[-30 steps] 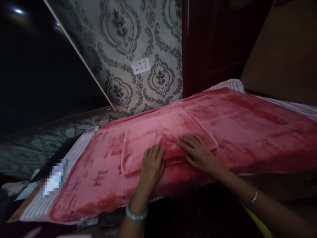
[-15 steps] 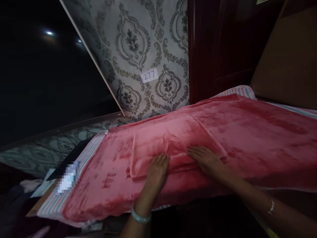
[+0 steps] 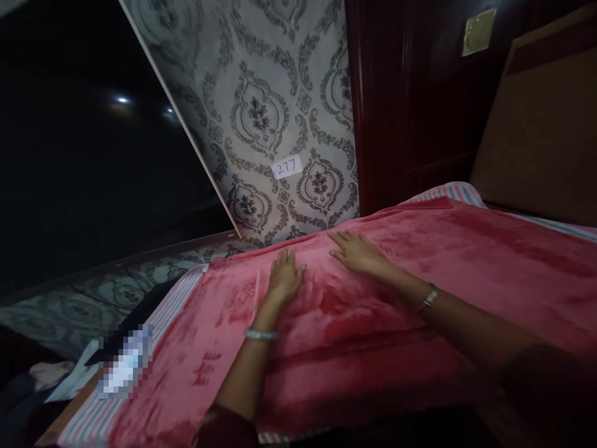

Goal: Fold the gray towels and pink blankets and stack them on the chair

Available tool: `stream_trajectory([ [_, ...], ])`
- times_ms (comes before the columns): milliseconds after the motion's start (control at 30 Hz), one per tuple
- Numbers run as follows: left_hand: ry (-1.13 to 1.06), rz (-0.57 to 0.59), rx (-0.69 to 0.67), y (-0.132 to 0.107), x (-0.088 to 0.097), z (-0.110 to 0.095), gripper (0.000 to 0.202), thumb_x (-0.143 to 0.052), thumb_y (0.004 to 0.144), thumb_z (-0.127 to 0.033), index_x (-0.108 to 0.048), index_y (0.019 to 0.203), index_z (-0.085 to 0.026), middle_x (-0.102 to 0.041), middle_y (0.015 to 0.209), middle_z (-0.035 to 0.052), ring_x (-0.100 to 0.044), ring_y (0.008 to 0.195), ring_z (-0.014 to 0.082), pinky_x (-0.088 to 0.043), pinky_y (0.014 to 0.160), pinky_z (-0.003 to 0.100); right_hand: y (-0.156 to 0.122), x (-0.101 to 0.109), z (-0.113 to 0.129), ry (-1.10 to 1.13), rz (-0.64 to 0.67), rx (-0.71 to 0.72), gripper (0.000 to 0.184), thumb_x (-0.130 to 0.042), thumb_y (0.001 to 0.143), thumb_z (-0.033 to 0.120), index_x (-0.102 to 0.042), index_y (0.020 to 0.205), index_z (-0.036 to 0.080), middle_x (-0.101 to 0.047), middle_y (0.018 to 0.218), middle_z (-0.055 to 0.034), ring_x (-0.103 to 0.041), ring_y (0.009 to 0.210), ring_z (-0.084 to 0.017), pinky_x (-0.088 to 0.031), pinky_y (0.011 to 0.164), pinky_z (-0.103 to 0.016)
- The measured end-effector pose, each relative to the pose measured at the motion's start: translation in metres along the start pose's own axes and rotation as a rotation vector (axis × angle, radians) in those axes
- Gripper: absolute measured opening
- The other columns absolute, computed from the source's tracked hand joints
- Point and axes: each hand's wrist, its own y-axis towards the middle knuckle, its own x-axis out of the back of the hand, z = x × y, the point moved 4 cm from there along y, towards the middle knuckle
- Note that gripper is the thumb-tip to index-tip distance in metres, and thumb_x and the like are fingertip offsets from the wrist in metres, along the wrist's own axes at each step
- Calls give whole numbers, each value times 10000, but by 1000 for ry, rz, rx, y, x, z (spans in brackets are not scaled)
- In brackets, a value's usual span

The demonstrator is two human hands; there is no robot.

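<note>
A pink plush blanket [image 3: 489, 261] lies spread over the surface in front of me. On it rests a flat, folded pink plush piece [image 3: 314, 264] of much the same colour, its outline partly hidden by my arms. My left hand [image 3: 285, 274] lies on the left far part of the folded piece, palm down with fingers spread. My right hand [image 3: 357, 252] is laid flat near its far edge on the right, fingers stretched out and thumb apart. Neither hand grips the fabric.
A striped cloth [image 3: 180, 302] shows under the blanket. Patterned wallpaper [image 3: 261, 118] with a label reading 277 [image 3: 286, 167] stands behind. A large dark screen [image 3: 93, 168] is at the left; a brown board [image 3: 541, 130] leans at the right. A blurred-out item [image 3: 125, 367] lies at the left edge.
Both hands have slid away from me, from the near part of the folded piece to its far part. The fingers are more spread. The view has tilted up a little.
</note>
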Motion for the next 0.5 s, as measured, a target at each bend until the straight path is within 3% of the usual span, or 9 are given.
stream_trajectory([
  [67, 53, 34, 53, 26, -8, -3, 610, -473, 978, -380, -420, 1521, -107, -347, 1605, 236, -308, 1513, 332, -312, 1201, 567, 24, -16, 8, -40, 16, -52, 546, -452, 997, 416, -478, 1512, 238, -466, 1537, -147, -419, 1409, -354, -350, 1113, -627],
  [133, 89, 82, 62, 36, -24, -4, 609, -447, 991, -410, -406, 1538, -146, -311, 1629, 213, -265, 1528, 348, -259, 1205, 620, 30, -41, 14, -63, 10, -36, 534, -442, 1005, 457, -498, 1496, 255, -450, 1551, -142, -392, 1424, -362, -321, 1114, -656],
  [300, 122, 128, 6, 21, -76, 6, 583, -358, 1018, -473, -421, 1544, -231, -387, 1610, 155, -315, 1499, 390, -199, 1186, 710, 8, -101, 11, -69, 24, 33, 554, -442, 1007, 522, -532, 1475, 241, -496, 1517, -129, -408, 1406, -366, -287, 1147, -623],
  [500, 115, 106, 2, 18, -87, 11, 597, -336, 1022, -491, -415, 1550, -224, -384, 1614, 147, -324, 1493, 390, -200, 1199, 691, 6, -113, 4, -83, 7, 31, 543, -434, 1010, 524, -535, 1474, 261, -504, 1508, -130, -406, 1401, -365, -275, 1139, -642],
])
